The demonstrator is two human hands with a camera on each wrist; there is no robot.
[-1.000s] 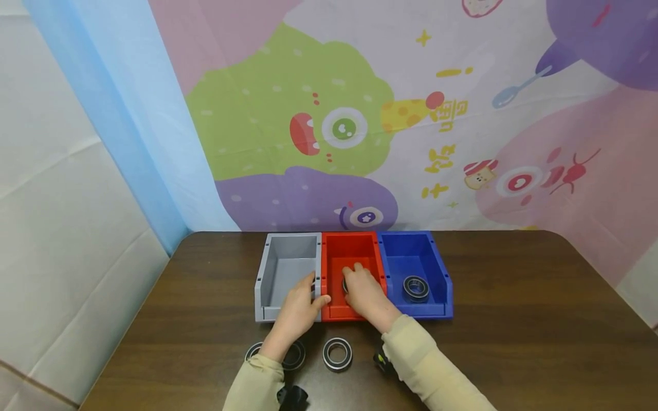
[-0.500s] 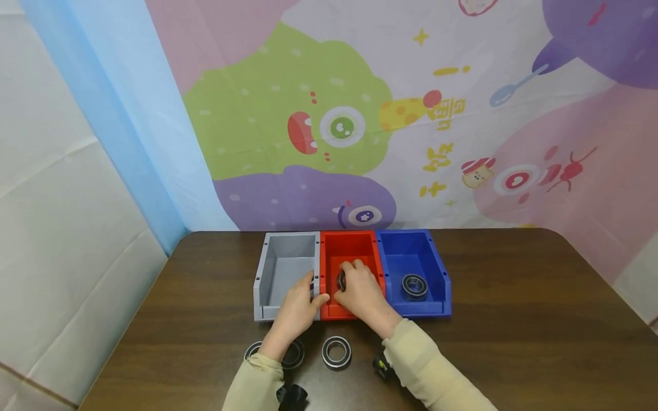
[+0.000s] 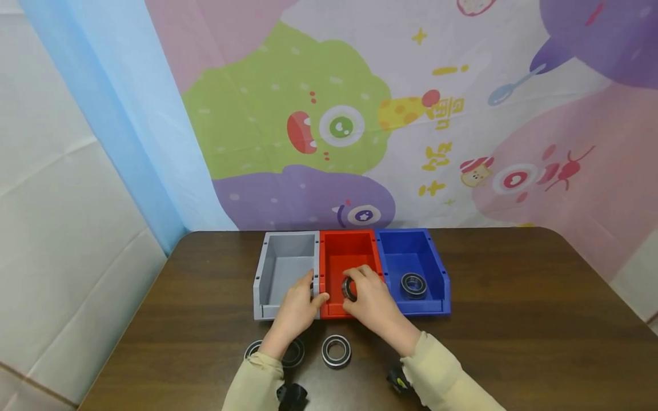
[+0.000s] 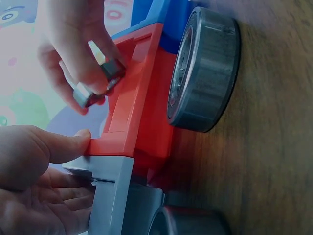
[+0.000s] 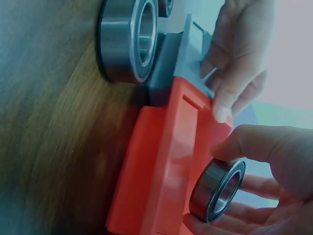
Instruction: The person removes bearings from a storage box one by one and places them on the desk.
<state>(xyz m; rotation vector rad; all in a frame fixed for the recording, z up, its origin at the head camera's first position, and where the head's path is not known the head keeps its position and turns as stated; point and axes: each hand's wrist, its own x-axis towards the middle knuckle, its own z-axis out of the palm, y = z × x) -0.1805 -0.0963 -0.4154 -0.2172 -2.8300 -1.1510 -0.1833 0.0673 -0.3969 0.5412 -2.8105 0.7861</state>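
Note:
My right hand [image 3: 374, 299] pinches a ball bearing [image 5: 208, 191] between thumb and fingers, the ring standing on edge over the front part of the red bin [image 3: 351, 245]. My left hand [image 3: 297, 307] straddles the side walls where the grey bin [image 3: 259, 285] meets the red one. Its thumb lies on the red side and its fingers are inside the grey bin. A second bearing [image 3: 413, 286] lies flat in the blue bin [image 3: 446, 285]. On the table in front of the bins sits a bearing [image 3: 336, 351] with a bright steel rim.
Partly hidden by the left wrist, two more bearings, one dark ring [image 3: 295, 355] and one ring [image 3: 252, 348], lie on the brown wooden table [image 3: 514, 319]. Behind the bins hangs a cartoon-printed cloth [image 3: 288, 114]. Black wrist cameras sit below both sleeves.
My right hand has lifted the bearing from the red bin's floor, tipped it upright, then shifted slightly right and nearer with it. My left hand has stayed on the bin walls.

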